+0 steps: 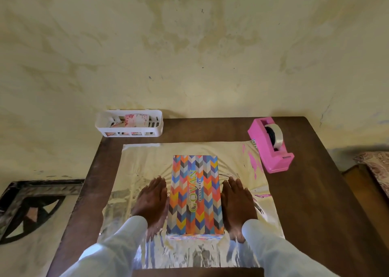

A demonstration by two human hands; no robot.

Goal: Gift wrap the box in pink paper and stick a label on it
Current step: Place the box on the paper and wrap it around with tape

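Observation:
A box (195, 194) with a colourful chevron pattern and the words GOVAN SUNGLASSES lies lengthwise in the middle of a shiny wrapping sheet (147, 165). The sheet's silvery side faces up, and pink shows at its right edge. My left hand (152, 198) lies flat on the sheet against the box's left side, fingers straight. My right hand (236, 201) lies flat on the sheet against the box's right side, fingers straight. Both arms wear pale sleeves.
A pink tape dispenser (271, 145) with a roll of clear tape stands at the sheet's far right corner. A white slotted basket (129, 123) holding floral paper pieces sits at the brown table's (315, 192) far left corner, against the wall.

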